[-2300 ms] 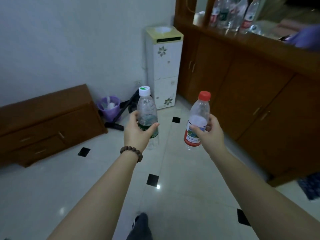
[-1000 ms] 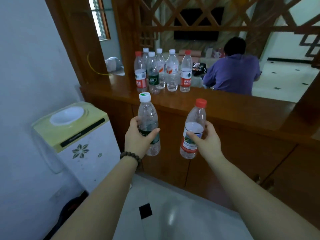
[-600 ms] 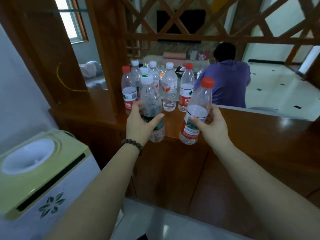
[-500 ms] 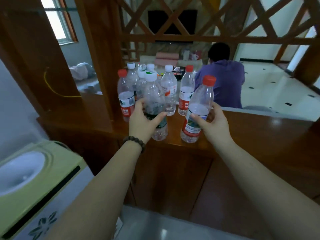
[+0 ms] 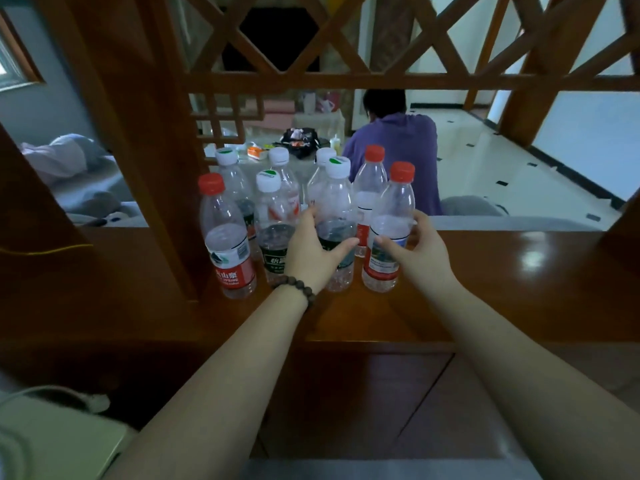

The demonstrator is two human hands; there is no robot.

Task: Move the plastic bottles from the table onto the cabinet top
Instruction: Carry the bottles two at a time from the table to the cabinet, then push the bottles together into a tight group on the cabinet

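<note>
My left hand grips a clear white-capped bottle with a dark green label. Its base stands on the wooden cabinet top. My right hand curls round a red-capped bottle with a red and white label, which also stands upright on the cabinet top. Both bottles sit at the front of a cluster of several other plastic bottles, some red-capped, some white-capped.
A thick wooden post rises just left of the cluster, with lattice work overhead. Beyond the cabinet a person in a purple top sits with their back turned. A pale green dispenser top is at lower left.
I have come close to the cabinet and lowered both bottles from mid-air until they stand on its top beside the cluster. Both hands remain round their bottles.
</note>
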